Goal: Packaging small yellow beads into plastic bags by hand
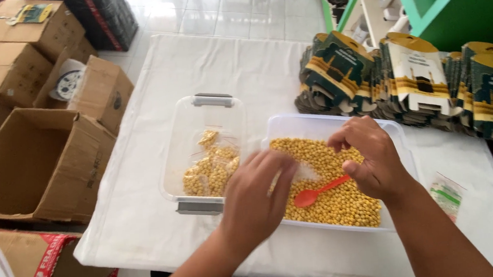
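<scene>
Both hands at work over a clear rectangular plastic tub of small yellow round pellets (333, 199), centre of frame.

The left hand (257, 199) is curled, fingers pinching what appears to be a small clear plastic pouch (303, 170), partly hidden. The right hand (371, 161) is half closed over the tub; whether it grips the pouch edge cannot be told. A red plastic spoon (320, 190) lies on the pellets, held by neither hand. Left of centre, a second clear plastic box with grey latches (199, 127) holds several filled pouches (211, 173), covering only part of its floor. The tub is well stocked, so most pellets are unbagged. Flattened printed cartons (412, 81) are stacked upper right on the white-clothed table (240, 63); brown cardboard boxes (37, 155) stand at left.
</scene>
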